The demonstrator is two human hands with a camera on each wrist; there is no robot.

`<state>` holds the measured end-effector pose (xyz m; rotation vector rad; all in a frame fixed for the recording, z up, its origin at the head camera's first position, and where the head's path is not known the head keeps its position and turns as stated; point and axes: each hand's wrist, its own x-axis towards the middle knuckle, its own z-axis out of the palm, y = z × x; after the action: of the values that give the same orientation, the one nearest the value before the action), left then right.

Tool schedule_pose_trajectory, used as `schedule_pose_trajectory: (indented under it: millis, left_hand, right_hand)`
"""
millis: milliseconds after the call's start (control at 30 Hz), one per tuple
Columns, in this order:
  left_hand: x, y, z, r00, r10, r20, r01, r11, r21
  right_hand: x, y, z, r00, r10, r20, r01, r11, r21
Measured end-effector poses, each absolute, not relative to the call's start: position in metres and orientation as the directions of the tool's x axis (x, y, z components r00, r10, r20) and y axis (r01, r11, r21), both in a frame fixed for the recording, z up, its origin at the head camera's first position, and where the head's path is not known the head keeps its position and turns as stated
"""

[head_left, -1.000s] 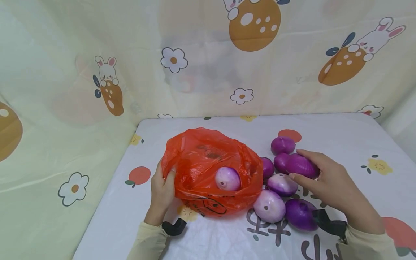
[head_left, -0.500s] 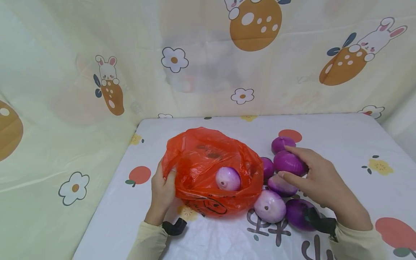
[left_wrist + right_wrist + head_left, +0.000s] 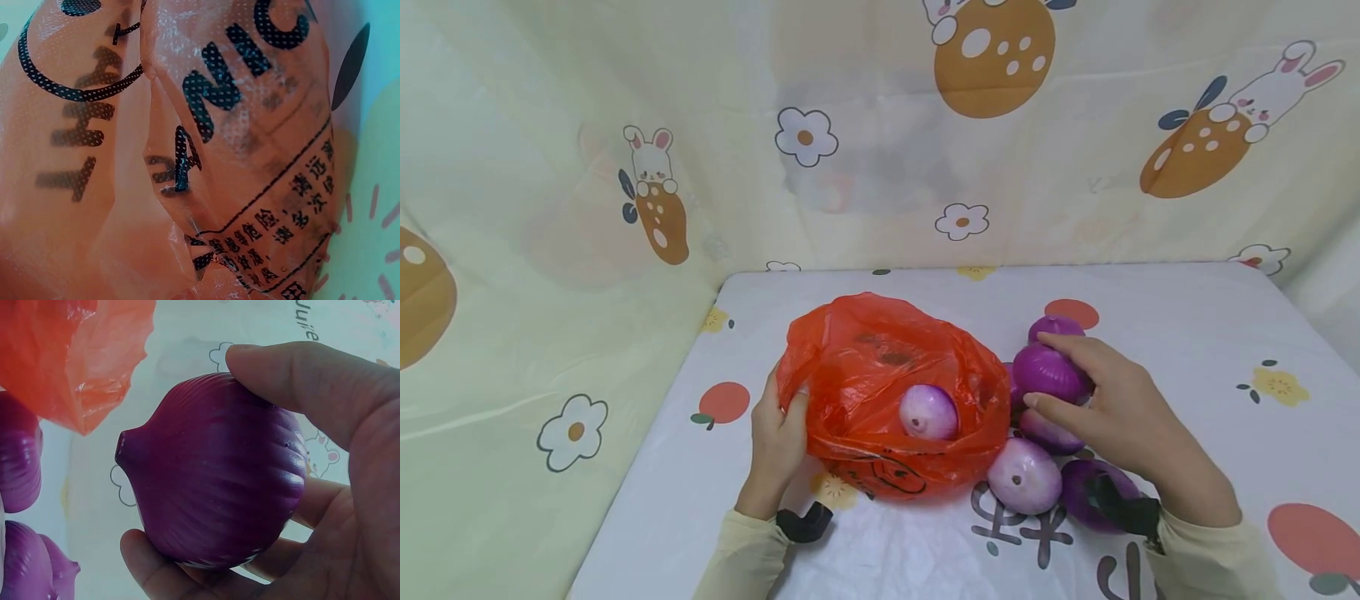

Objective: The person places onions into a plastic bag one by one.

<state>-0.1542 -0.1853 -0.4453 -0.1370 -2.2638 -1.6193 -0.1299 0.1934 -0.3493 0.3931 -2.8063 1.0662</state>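
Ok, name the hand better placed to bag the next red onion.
Likely the right hand: it grips a red onion near the red plastic bag, while the left hand is occupied holding the bag's left edge.

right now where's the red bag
In the head view, the red bag sits left of the loose onions, its left edge in the left hand.

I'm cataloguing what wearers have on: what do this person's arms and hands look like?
The left hand and right hand wear no gloves. The left sleeve and right sleeve are pale cream, ending near the wrists. A curved black piece juts inward at the left wrist, with a matching one at the right.
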Motion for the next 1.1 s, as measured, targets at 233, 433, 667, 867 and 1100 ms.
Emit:
schedule_pose_trajectory:
  millis: [233, 433, 667, 867, 1100]
  left_hand:
    - [-0.155, -0.185, -0.446, -0.935, -0.120, 0.334, 0.280, 0.329, 0.902]
    - [-0.155, -0.185, -0.445, -0.936, -0.125, 0.330, 0.274, 0.333, 0.902]
    - [-0.155, -0.185, -0.447, -0.934, -0.122, 0.337, 0.280, 0.340, 0.898]
    - [-0.155, -0.186, -0.447, -0.931, -0.123, 0.345, 0.282, 0.358, 0.890]
    - [-0.154, -0.185, -0.446, -0.930, -0.123, 0.346, 0.283, 0.361, 0.889]
  right_hand:
    - [-0.132, 0.189, -0.349, -0.951, -0.214, 0.224, -0.308, 0.713, -0.630]
    - [-0.133, 0.184, -0.347, -0.942, -0.235, 0.238, -0.334, 0.706, -0.625]
    - [-0.134, 0.179, -0.344, -0.926, -0.261, 0.272, -0.376, 0.692, -0.617]
    - [-0.135, 0.175, -0.343, -0.923, -0.273, 0.270, -0.384, 0.678, -0.627]
    - [-0.137, 0.169, -0.342, -0.927, -0.281, 0.247, -0.374, 0.677, -0.634]
